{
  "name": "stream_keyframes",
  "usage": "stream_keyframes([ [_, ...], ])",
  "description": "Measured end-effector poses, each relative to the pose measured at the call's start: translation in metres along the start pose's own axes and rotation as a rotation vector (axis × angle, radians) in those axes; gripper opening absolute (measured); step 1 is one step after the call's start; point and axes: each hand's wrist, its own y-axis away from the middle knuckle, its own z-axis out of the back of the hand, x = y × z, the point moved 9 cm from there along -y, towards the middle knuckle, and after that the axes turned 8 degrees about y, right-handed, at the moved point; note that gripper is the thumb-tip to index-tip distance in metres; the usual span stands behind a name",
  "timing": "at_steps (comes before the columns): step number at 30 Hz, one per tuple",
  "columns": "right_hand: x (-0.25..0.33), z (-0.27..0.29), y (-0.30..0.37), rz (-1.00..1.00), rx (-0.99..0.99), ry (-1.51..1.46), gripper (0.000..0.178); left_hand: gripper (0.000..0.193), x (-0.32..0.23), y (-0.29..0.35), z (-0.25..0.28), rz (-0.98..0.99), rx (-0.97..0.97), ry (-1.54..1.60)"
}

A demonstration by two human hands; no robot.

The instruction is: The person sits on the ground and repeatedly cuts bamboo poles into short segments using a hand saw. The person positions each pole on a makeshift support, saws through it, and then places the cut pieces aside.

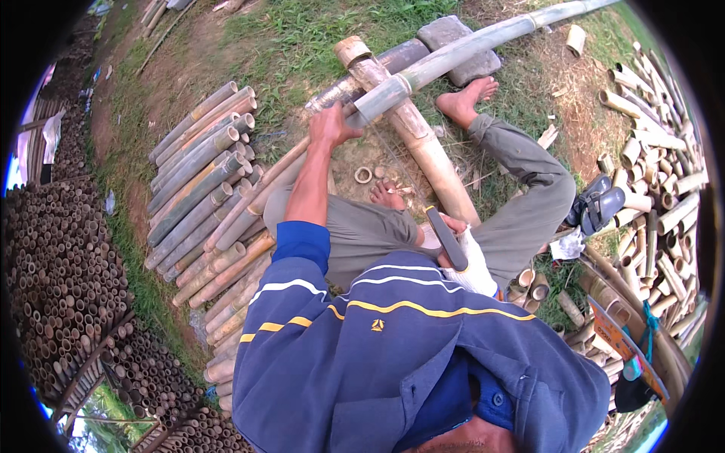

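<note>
A long green-grey bamboo pole (483,47) slants from the far right down to the middle, lying across a thick tan bamboo post (436,162). At the pole's near end my left hand (330,127) is closed on it. My right hand (455,223), with white cloth about its wrist, grips the dark, yellow-edged handle of a hand saw (447,240). The thin blade reaches up and left from the handle to the pole, meeting it just right of my left hand. How deep the blade sits in the pole I cannot tell.
Cut bamboo lengths (200,177) lie stacked at the left, with more heaped at the right (664,174). A grey stone (472,64) sits under the pole. A cut bamboo ring (363,175) lies between my legs. Dark sandals (602,205) and an orange-bladed saw (621,340) are at the right.
</note>
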Motion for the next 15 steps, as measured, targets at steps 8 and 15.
stream_keyframes([
  [8, 0.001, -0.047, -0.129, 0.113, -0.017, -0.108, 0.060, 0.081, -0.019, -0.011, 0.005, -0.017, -0.052, 0.013],
  [15, 0.015, -0.055, -0.186, 0.272, -0.082, 0.000, 0.060, 0.082, 0.019, -0.013, 0.012, -0.165, -0.073, 0.230],
])
